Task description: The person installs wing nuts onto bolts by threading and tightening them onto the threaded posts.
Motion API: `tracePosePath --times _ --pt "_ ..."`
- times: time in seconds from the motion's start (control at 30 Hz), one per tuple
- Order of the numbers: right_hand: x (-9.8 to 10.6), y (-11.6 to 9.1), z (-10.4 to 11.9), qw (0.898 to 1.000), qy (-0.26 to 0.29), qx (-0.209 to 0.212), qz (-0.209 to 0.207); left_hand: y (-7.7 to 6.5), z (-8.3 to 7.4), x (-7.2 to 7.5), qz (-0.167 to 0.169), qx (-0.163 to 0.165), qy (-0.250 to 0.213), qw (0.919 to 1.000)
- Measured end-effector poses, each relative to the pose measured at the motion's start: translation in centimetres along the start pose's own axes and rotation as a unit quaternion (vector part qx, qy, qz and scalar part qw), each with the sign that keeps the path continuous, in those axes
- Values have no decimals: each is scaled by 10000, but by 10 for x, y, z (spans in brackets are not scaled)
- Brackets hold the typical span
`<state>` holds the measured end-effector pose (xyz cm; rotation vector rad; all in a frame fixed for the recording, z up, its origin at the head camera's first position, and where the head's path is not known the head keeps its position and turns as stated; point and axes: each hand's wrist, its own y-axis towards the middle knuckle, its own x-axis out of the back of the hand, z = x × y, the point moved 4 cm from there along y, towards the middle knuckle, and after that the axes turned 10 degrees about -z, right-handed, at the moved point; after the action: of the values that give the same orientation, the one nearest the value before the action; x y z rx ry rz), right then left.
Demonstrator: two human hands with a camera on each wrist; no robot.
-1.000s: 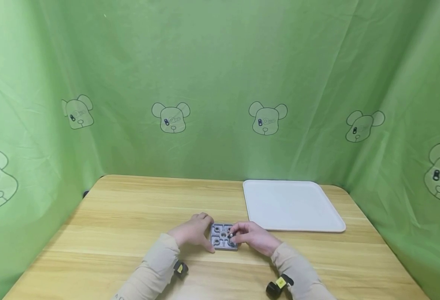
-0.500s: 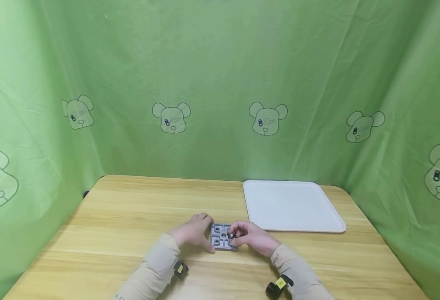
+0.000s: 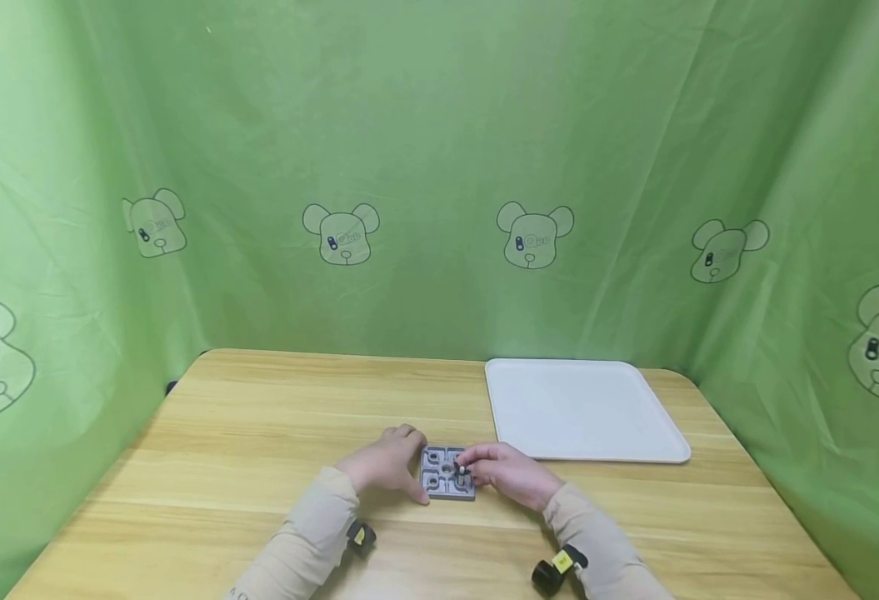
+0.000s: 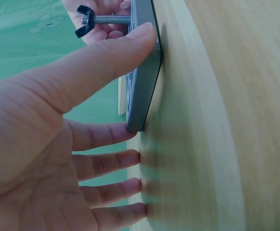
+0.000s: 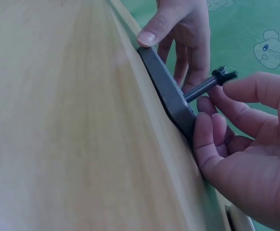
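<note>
Wooden table (image 3: 297,400); one grey square plate (image 3: 442,483), left hand (image 3: 389,463) (fingers straight) touching its edge; one black-winged bolt (image 4: 108,19), upright, right hand (image 3: 512,475) curled round it.

green curtain (image 3: 439,108), creased, along the back and both sides. on it, six outlined, round-eared animal heads (image 3: 345,237), with a small dark mark and partly faint lettering on each; outermost two, cropped by the head view's edges. pale wood-grain surface (image 3: 282,400) with rounded far corners. flat on its far right part, a white rectangular tray (image 3: 585,408) with rounded corners and a low rim.
</note>
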<state>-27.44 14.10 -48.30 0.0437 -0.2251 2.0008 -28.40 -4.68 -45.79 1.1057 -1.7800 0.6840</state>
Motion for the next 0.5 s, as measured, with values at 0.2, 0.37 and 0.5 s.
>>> tracePosePath --times 0.2,0.37,0.5 --pt "0 0 0 10000 -91 -1 11 0 -1 1 10 -14 4 10000" --pt "1 2 -2 9999 -93 -79 -28 -1 -1 1 25 -6 2 10000" --pt "1 2 -3 9999 -45 -119 -17 0 -1 1 19 -18 28 10000"
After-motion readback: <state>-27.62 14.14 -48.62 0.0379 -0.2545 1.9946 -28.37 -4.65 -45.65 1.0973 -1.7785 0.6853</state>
